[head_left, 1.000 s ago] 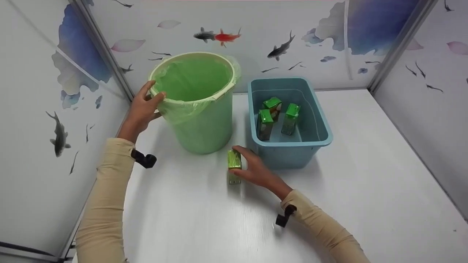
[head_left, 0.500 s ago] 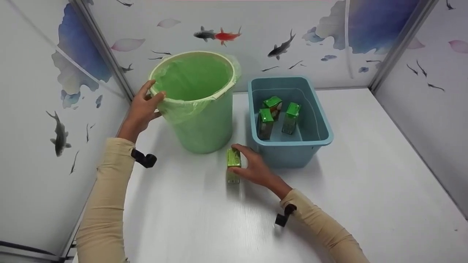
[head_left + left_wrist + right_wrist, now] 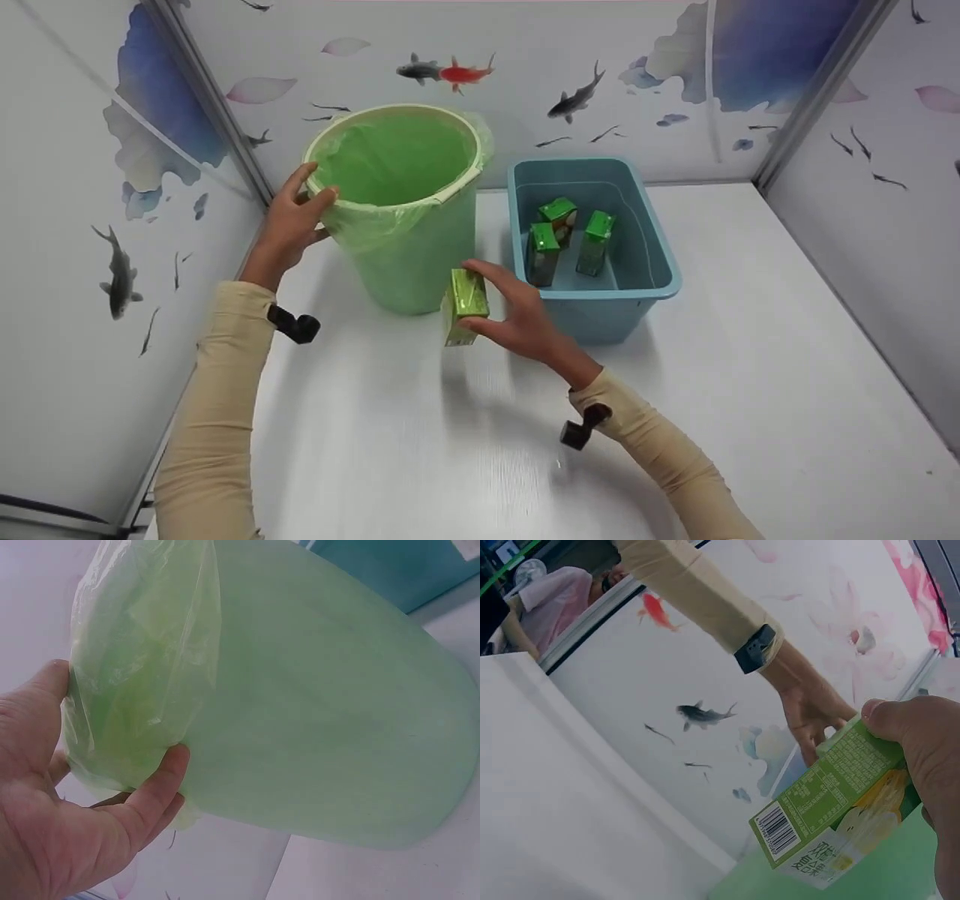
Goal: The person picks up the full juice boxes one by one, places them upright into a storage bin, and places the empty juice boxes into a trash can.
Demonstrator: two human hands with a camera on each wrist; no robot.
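My left hand (image 3: pixel 287 225) grips the left rim of a green trash bin (image 3: pixel 409 259), which is lined with a thin green plastic bag (image 3: pixel 154 645). Thumb and fingers lie on both sides of that rim, over the bag. My right hand (image 3: pixel 525 319) pinches a green juice box (image 3: pixel 463 307) near its top, between thumb and fingers. The box hangs above the table in front of the bin, slightly tilted. In the right wrist view its barcode and fruit picture show, and the left hand appears behind it.
A blue plastic tub (image 3: pixel 600 319) stands right of the bin, holding a few upright juice boxes (image 3: pixel 596 244). White panels (image 3: pixel 525 45) with painted fish enclose the white table (image 3: pixel 375 450). Another person (image 3: pixel 559 604) is at the edge of the right wrist view.
My right hand has lifted the juice box off the table and shifted it slightly left and toward the bin. The left hand has stayed on the rim.
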